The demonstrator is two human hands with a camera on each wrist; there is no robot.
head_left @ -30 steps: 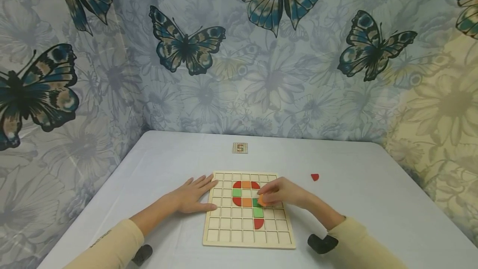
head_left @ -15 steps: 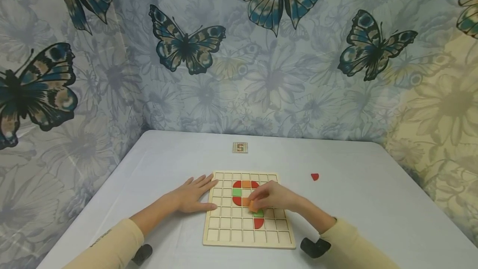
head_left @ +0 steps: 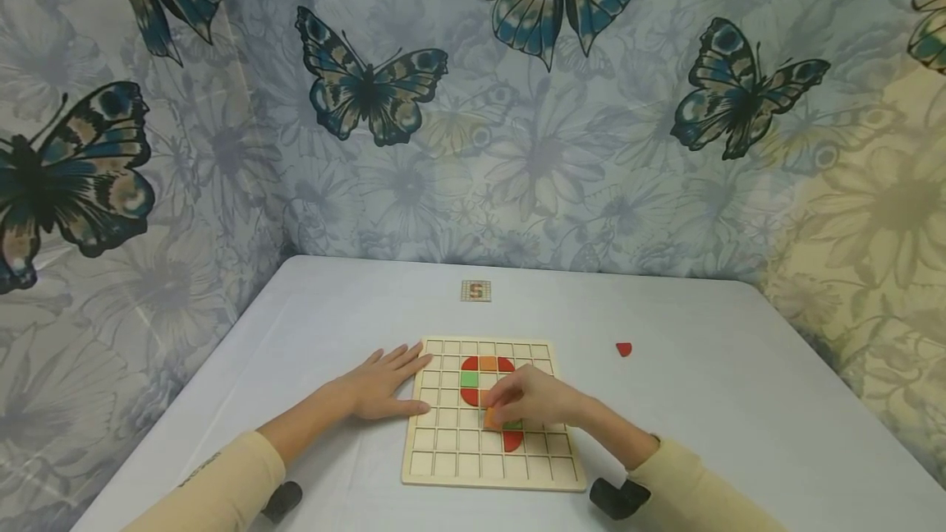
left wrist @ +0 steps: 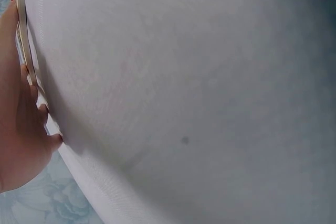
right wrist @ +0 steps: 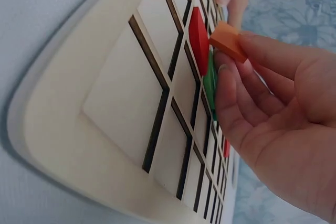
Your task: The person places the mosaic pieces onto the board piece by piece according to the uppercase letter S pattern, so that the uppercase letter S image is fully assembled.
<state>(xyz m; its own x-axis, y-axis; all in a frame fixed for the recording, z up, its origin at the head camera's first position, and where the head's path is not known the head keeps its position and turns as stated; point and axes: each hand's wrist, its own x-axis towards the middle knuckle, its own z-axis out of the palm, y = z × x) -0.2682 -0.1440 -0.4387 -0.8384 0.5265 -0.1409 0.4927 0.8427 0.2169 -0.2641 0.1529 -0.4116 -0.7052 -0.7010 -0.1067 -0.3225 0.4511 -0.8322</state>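
A wooden grid board [head_left: 436,476] lies on the table. My right hand [head_left: 538,397] pinches an orange square tile [right wrist: 227,40] between thumb and fingertips, tilted just above the grid. Below it in the right wrist view show a red rounded tile [right wrist: 198,40] and a green tile [right wrist: 209,80]. Higher on the grid, red rounded tiles [head_left: 469,396], an orange tile [head_left: 488,364] and a light green tile [head_left: 469,379] sit in cells. My right fingers hide part of this row. My left hand [head_left: 384,386] rests with fingers spread and straight at the board's left edge.
A lone red rounded tile [head_left: 624,349] lies on the white table [head_left: 709,368] right of the board. Behind the board is a small card [head_left: 476,291] with a gridded, S-like colored figure. A butterfly-patterned cloth [head_left: 562,154] hangs at the table's back and left.
My right hand has moved left and slightly toward me over the board, carrying the orange tile past the green tiles. My left hand has stayed in place.
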